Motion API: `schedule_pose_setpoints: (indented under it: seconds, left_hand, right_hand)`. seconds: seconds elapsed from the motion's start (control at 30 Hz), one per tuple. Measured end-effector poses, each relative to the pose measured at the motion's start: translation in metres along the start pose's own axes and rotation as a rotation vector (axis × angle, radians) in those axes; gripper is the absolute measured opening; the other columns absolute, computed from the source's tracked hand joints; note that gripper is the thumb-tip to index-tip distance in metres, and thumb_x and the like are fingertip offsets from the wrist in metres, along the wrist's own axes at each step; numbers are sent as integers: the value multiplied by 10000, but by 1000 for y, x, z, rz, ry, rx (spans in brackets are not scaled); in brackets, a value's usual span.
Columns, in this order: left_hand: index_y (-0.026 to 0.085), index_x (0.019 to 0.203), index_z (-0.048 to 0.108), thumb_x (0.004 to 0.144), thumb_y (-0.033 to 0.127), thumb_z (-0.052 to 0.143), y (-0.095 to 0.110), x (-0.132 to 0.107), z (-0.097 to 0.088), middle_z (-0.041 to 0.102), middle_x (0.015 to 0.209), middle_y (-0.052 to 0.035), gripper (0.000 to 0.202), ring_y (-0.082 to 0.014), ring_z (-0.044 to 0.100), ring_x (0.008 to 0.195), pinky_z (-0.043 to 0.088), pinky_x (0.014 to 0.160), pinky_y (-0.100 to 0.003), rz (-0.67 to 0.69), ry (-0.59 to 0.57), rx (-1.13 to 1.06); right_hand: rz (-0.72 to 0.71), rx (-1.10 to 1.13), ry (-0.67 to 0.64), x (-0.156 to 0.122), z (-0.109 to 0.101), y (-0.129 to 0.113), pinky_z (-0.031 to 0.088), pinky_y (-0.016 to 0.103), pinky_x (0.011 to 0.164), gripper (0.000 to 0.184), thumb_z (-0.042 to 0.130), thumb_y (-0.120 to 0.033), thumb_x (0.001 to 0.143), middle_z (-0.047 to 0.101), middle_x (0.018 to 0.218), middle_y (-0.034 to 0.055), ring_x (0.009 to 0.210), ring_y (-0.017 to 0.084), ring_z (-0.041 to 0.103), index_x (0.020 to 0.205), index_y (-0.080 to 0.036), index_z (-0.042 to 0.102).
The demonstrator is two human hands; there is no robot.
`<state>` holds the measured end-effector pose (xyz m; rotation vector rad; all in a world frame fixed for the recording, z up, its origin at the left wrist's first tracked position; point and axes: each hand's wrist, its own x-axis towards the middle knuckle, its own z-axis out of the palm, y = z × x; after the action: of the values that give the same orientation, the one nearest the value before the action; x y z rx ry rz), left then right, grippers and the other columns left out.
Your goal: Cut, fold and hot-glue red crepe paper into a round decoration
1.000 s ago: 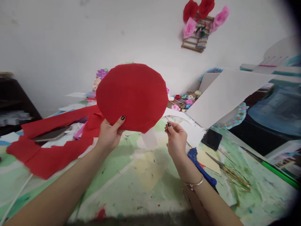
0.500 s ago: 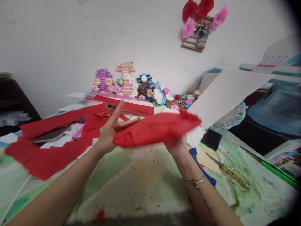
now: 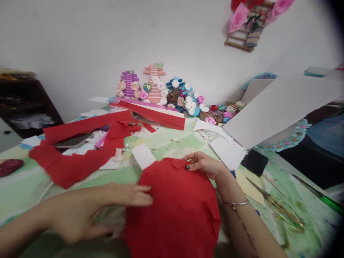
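A roughly round piece covered in red paper [image 3: 174,211], its edges folded and creased, is tilted up toward me at the front of the table. My right hand [image 3: 205,165] grips its upper right edge, thumb on the face and fingers behind. At its left side is my left hand [image 3: 107,206], slightly blurred, fingers stretched out and thumb apart, with the fingertips at the red surface. Whether they press on it I cannot tell. The lower edge of the red piece runs out of view.
A cut red sheet [image 3: 77,166] lies at left around a dark flat device [image 3: 73,141]. Gold-handled scissors [image 3: 279,206], a black square [image 3: 255,162] and a green-handled knife [image 3: 319,195] lie at right. Flower-decorated crafts [image 3: 155,86] lean on the wall. Large white board [image 3: 279,104] juts in at right.
The red piece has turned from nearly edge-on to facing me and come lower and closer. My left hand has moved down and left; my right hand now holds the upper edge.
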<state>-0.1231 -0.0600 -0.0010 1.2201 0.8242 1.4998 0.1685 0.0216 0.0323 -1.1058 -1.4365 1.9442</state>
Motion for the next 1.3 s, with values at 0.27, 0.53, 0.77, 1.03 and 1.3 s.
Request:
schedule_pose_setpoints:
  seconds: [0.27, 0.53, 0.77, 1.03, 1.3]
  left_hand:
    - [252, 874, 742, 687, 380, 693, 9, 78, 39, 735, 834, -52, 232, -216, 662, 786, 483, 678, -251, 96, -354, 701]
    - [150, 628, 692, 705, 388, 593, -19, 111, 80, 601, 537, -7, 268, -117, 463, 501, 286, 479, -226, -284, -760, 959]
    - [143, 753, 740, 679, 338, 597, -15, 119, 71, 687, 677, -40, 253, -139, 526, 585, 357, 536, -220, -405, -857, 884]
    - [144, 719, 727, 690, 269, 578, -22, 115, 64, 690, 673, -31, 197, -146, 566, 643, 372, 563, -216, -282, -846, 1117]
    - [159, 666, 724, 715, 142, 544, -17, 99, 70, 712, 700, -36, 187, -140, 599, 653, 373, 609, -234, -116, -766, 1256]
  right_hand:
    - [38, -188, 8, -1, -2, 2, 528, 245, 639, 229, 716, -112, 553, 739, 736, 44, 693, 163, 679, 782, -130, 717]
    - [54, -320, 76, -2, 1, -1, 514, 278, 637, 225, 677, -145, 549, 745, 762, 48, 711, 196, 669, 769, -141, 725]
    - [72, -434, 141, 3, 0, 2, 467, 267, 556, 179, 638, -111, 520, 728, 688, 39, 664, 203, 640, 681, -155, 703]
    - [124, -795, 250, 1, 6, -7, 454, 258, 615, 206, 659, -127, 588, 726, 770, 59, 743, 204, 651, 790, -136, 696]
    - [52, -1354, 978, -82, 15, 24, 454, 388, 738, 204, 524, -283, 801, 694, 906, 113, 848, 288, 632, 925, -171, 642]
